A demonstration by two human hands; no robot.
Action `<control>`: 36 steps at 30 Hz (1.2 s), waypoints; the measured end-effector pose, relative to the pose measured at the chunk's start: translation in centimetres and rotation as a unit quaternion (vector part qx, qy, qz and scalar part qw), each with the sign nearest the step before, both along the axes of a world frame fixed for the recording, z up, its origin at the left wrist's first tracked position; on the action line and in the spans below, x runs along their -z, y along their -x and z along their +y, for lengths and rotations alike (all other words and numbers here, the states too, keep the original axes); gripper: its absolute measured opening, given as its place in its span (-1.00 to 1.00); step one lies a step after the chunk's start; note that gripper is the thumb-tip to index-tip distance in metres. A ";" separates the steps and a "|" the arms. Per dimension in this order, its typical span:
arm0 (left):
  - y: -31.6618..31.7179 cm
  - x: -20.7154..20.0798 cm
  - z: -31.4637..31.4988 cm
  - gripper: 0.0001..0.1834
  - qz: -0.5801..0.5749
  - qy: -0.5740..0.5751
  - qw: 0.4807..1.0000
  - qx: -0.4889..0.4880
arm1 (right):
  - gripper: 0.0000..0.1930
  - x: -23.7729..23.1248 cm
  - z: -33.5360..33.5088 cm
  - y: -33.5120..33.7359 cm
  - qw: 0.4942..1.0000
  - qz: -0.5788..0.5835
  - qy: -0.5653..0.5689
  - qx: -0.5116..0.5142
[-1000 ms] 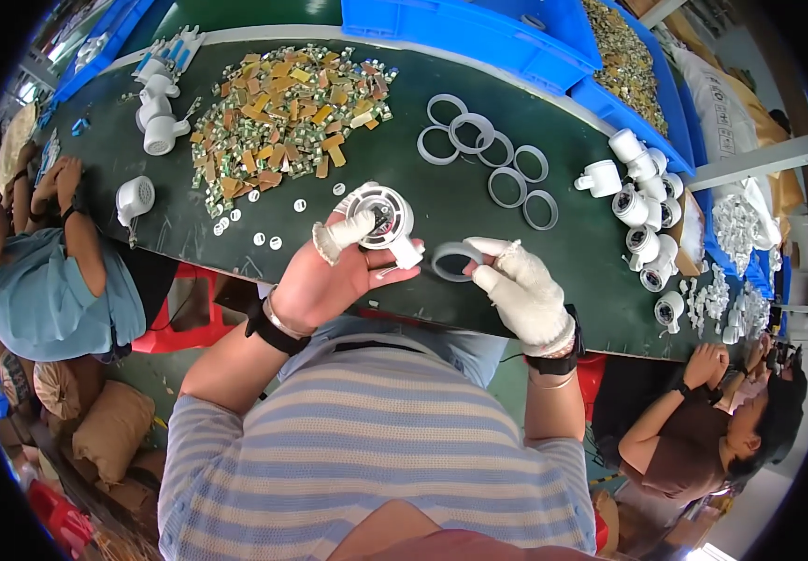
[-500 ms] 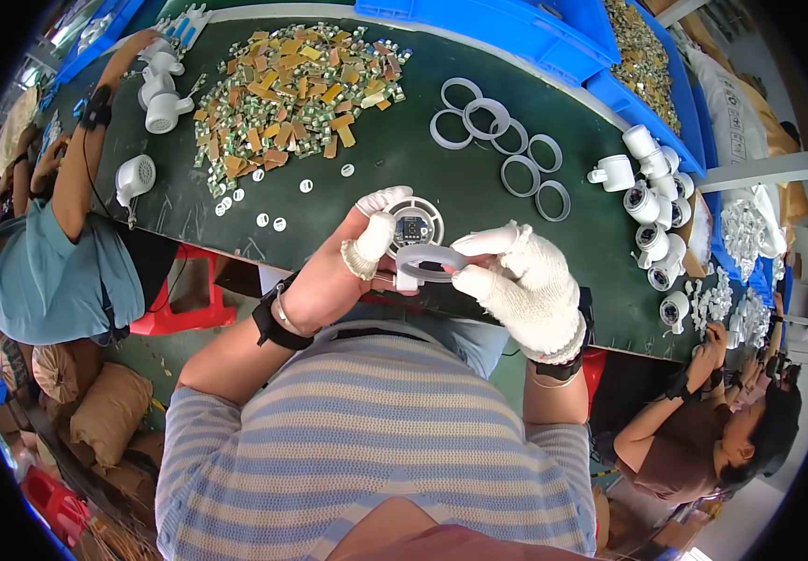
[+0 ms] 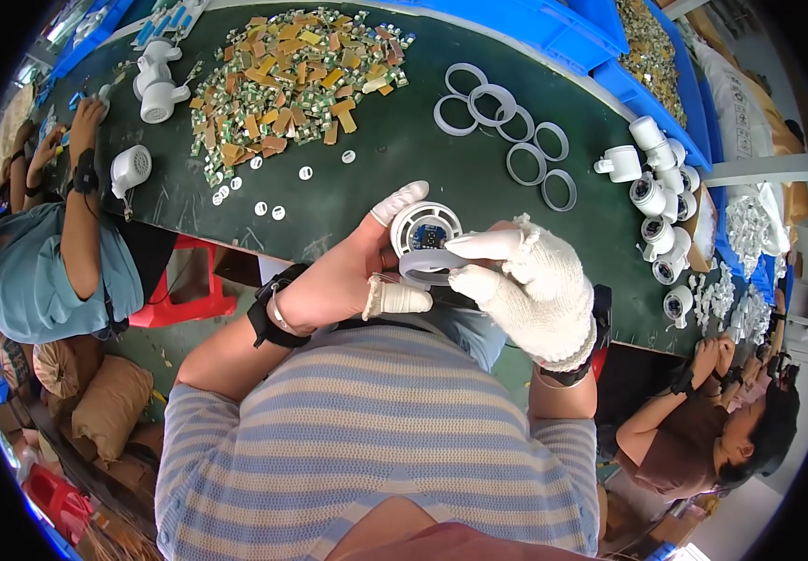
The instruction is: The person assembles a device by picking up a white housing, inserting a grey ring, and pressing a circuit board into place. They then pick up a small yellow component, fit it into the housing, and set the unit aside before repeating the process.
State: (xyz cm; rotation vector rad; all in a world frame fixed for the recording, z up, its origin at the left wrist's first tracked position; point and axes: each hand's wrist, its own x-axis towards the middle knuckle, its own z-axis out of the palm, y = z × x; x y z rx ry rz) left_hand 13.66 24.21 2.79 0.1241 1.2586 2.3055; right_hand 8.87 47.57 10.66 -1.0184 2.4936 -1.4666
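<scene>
The white round housing (image 3: 405, 229) sits in the grip of the left hand (image 3: 334, 266), its open face turned up so that a blue circuit board (image 3: 432, 237) shows inside; a white-covered fingertip lies along the housing's upper left side, while the covered thumb stands below, apart from that rim; just right of these fingers, the right hand (image 3: 539, 294), in a white knitted glove, pinches a grey ring (image 3: 415, 259) between thumb and forefinger, the ring tilted and overlapping the housing's near edge, though whether they touch I cannot tell; the step in hand looks like bringing ring and housing together, which would call for levelling the ring over the face and lining up the two rims while the left fingers keep the housing firm; beyond the right fingers lie loose grey rings (image 3: 490, 122) on the green table (image 3: 479, 206); ahead and left of the left fingertips are small white discs (image 3: 306, 173) and a heap of small circuit boards (image 3: 292, 89); well to the right of the gloved fingers stand more white housings (image 3: 647, 192).
</scene>
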 end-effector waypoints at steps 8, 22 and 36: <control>-0.2 0.2 0.4 0.23 0.008 -0.004 1.000 -0.003 | -0.76 -0.4 -0.4 0.5 1.000 0.018 -0.008 -0.023; -0.9 0.7 1.4 -0.11 0.153 0.140 0.977 -0.047 | -0.47 3.5 -1.9 0.3 0.993 0.070 -0.022 0.097; 3.4 -1.6 -3.7 -0.35 0.259 0.577 0.767 -0.107 | -0.66 5.9 2.3 1.9 0.975 -0.125 -0.114 0.146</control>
